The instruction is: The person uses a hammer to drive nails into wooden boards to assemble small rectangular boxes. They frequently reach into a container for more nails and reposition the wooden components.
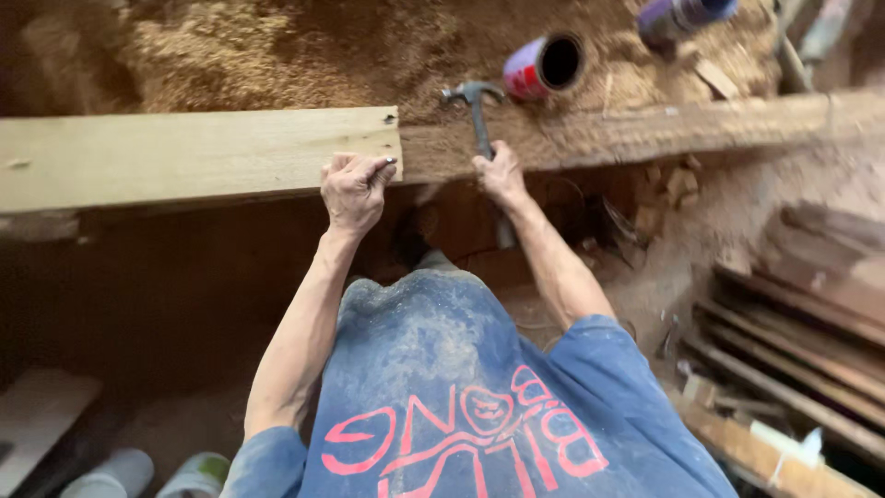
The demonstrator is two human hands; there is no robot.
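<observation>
A red cylindrical tin can [544, 65] lies on its side in the sawdust [277, 46], its open mouth dark; what is inside cannot be seen. A purple can [678, 17] lies further right. The left hand [354, 189] pinches a small metal nail [390, 161] at the corner of the pale wooden plank [184, 157]. The right hand [501, 173] is closed around the handle of a steel claw hammer [476, 103], just beside the plank's end, over the sawdust-covered wooden beam [645, 129].
</observation>
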